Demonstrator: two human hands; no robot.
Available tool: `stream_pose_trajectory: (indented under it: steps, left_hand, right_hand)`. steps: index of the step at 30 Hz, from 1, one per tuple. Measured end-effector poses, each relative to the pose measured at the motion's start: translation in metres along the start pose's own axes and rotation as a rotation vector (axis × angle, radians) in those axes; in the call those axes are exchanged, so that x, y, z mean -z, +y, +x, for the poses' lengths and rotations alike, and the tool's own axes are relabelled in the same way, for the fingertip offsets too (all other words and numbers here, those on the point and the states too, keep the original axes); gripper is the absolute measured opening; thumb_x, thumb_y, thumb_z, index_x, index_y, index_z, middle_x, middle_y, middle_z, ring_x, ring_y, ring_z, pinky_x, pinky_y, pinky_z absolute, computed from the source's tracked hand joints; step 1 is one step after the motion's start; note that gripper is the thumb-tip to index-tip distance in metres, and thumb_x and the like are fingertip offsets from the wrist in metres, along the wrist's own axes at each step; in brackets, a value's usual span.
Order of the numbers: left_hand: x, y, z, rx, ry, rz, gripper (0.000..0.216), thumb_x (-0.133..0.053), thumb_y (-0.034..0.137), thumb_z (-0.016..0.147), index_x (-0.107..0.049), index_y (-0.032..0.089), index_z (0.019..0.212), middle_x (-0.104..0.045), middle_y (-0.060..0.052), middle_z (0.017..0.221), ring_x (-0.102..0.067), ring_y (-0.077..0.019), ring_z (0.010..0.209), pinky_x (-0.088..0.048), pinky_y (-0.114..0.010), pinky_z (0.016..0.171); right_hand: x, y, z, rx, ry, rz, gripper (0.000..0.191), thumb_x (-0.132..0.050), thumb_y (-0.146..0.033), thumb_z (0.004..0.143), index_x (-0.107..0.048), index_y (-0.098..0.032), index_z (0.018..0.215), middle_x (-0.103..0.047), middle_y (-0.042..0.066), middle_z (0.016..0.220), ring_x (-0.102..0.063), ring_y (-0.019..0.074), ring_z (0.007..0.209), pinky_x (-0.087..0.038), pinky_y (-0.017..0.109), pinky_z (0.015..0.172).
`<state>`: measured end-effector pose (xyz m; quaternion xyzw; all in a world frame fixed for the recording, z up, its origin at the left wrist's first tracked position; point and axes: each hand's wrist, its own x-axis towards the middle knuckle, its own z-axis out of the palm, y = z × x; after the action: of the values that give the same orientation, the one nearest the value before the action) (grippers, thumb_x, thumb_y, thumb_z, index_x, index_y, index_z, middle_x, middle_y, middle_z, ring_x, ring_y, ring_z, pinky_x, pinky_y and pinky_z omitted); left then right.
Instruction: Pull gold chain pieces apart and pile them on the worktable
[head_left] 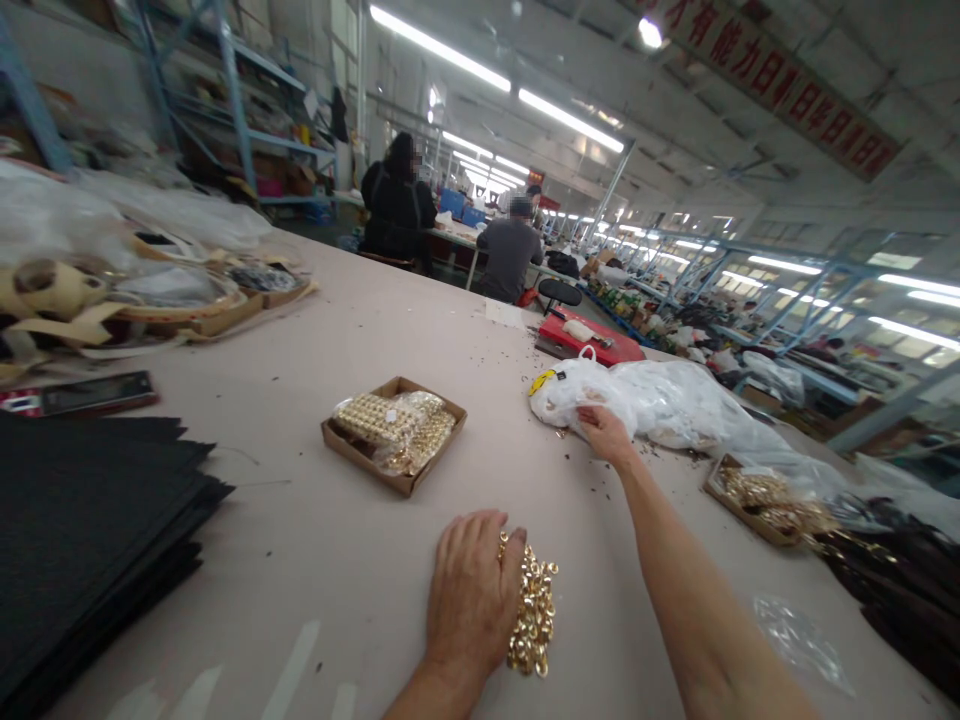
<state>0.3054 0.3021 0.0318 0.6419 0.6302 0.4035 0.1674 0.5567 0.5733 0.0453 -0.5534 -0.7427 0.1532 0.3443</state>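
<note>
Head view of a long pale table (315, 520) whose near middle lies open between a stack of black sheets (90, 540) at the left edge and dark straps (900, 590) at the right edge. The left hand (471, 590) rests palm down, fingers together and slightly curled, pressed onto a cluster of gold metal fittings (532, 610) that spills out beside its thumb side, near the table's front edge. The right hand (606, 432) reaches forward with the arm extended, fingers closed on the lower edge of a white plastic bag (645, 400) lying just beyond the open patch. 1 cardboard tray of bagged gold hardware (394, 432) sits between the 2 hands and farther back, apart from both; a 2nd tray of gold fittings (761, 500) lies to the right of the forearm. A red box (592, 340) stands behind the bag. 2 seated people (450, 230) work at the far end.
</note>
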Motion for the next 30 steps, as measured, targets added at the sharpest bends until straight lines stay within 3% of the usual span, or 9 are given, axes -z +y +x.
stream_pose_trajectory:
  steps: [6,12,16,21,23,25,27,30]
  left_hand:
    - [0.001,0.001,-0.001,-0.004,-0.003,-0.002,0.03,-0.04,0.032,0.099,-0.061,0.015,0.112,-0.063,-0.008,0.115,-0.051,-0.0247,0.113,-0.032,-0.051,0.11]
    - [0.0,0.003,0.0,0.014,-0.006,-0.037,0.03,-0.042,0.033,0.098,-0.061,0.015,0.112,-0.063,-0.008,0.115,-0.05,-0.0254,0.114,-0.03,-0.052,0.111]
    - [0.001,0.003,-0.001,0.031,0.009,-0.054,0.028,-0.043,0.032,0.097,-0.062,0.017,0.111,-0.063,-0.008,0.113,-0.05,-0.0255,0.113,-0.031,-0.052,0.11]
    - [-0.001,0.006,-0.005,0.084,0.03,-0.145,0.023,-0.046,0.026,0.094,-0.062,0.017,0.109,-0.063,-0.008,0.112,-0.05,-0.0256,0.111,-0.029,-0.052,0.111]
    - [-0.002,0.007,-0.005,0.107,0.047,-0.152,0.022,-0.047,0.025,0.094,-0.063,0.018,0.107,-0.063,-0.008,0.11,-0.051,-0.026,0.11,-0.03,-0.052,0.11]
    - [-0.003,0.008,-0.005,0.117,0.056,-0.164,0.021,-0.047,0.024,0.093,-0.063,0.018,0.106,-0.063,-0.008,0.11,-0.051,-0.0261,0.109,-0.029,-0.051,0.11]
    - [-0.003,0.008,-0.005,0.122,0.057,-0.179,0.02,-0.047,0.023,0.092,-0.063,0.018,0.104,-0.063,-0.008,0.108,-0.051,-0.0264,0.108,-0.031,-0.051,0.108]
    - [-0.002,0.007,-0.006,0.138,0.057,-0.203,0.023,-0.043,0.023,0.093,-0.062,0.016,0.106,-0.062,-0.01,0.108,-0.049,-0.028,0.107,-0.034,-0.05,0.103]
  right_hand:
    - [-0.009,-0.02,-0.033,0.085,0.024,-0.125,0.027,-0.054,-0.023,0.091,-0.064,-0.014,0.114,-0.068,0.01,0.114,-0.063,0.0209,0.106,-0.047,0.045,0.101]
    - [-0.021,-0.037,-0.065,0.256,-0.115,-0.323,0.028,-0.05,-0.032,0.09,-0.072,-0.022,0.104,-0.067,0.008,0.099,-0.059,0.0232,0.101,-0.046,0.038,0.095]
    - [-0.024,-0.029,-0.052,0.243,-0.12,-0.395,0.036,-0.041,-0.033,0.093,-0.072,-0.019,0.103,-0.065,0.01,0.096,-0.059,0.0235,0.098,-0.046,0.037,0.093]
    - [-0.021,-0.041,-0.028,0.154,-0.138,-0.399,0.027,-0.05,-0.026,0.084,-0.074,-0.017,0.089,-0.07,0.014,0.097,-0.065,0.0279,0.093,-0.047,0.041,0.088]
    - [-0.025,-0.066,-0.026,0.132,-0.167,-0.379,0.023,-0.053,-0.024,0.08,-0.075,-0.016,0.082,-0.072,0.015,0.088,-0.067,0.0297,0.084,-0.049,0.043,0.082]
    - [-0.035,-0.107,-0.028,0.144,-0.195,-0.328,0.026,-0.052,-0.028,0.083,-0.074,-0.016,0.087,-0.073,0.014,0.085,-0.067,0.0289,0.081,-0.049,0.041,0.079]
    - [-0.05,-0.159,-0.034,0.2,-0.233,-0.248,0.036,-0.048,-0.038,0.09,-0.07,-0.017,0.107,-0.073,0.012,0.095,-0.068,0.0251,0.086,-0.051,0.037,0.081]
    - [-0.078,-0.24,-0.045,0.364,-0.354,-0.152,0.058,-0.055,-0.051,0.087,-0.051,-0.022,0.138,-0.065,0.008,0.124,-0.062,0.0209,0.11,-0.048,0.031,0.094]
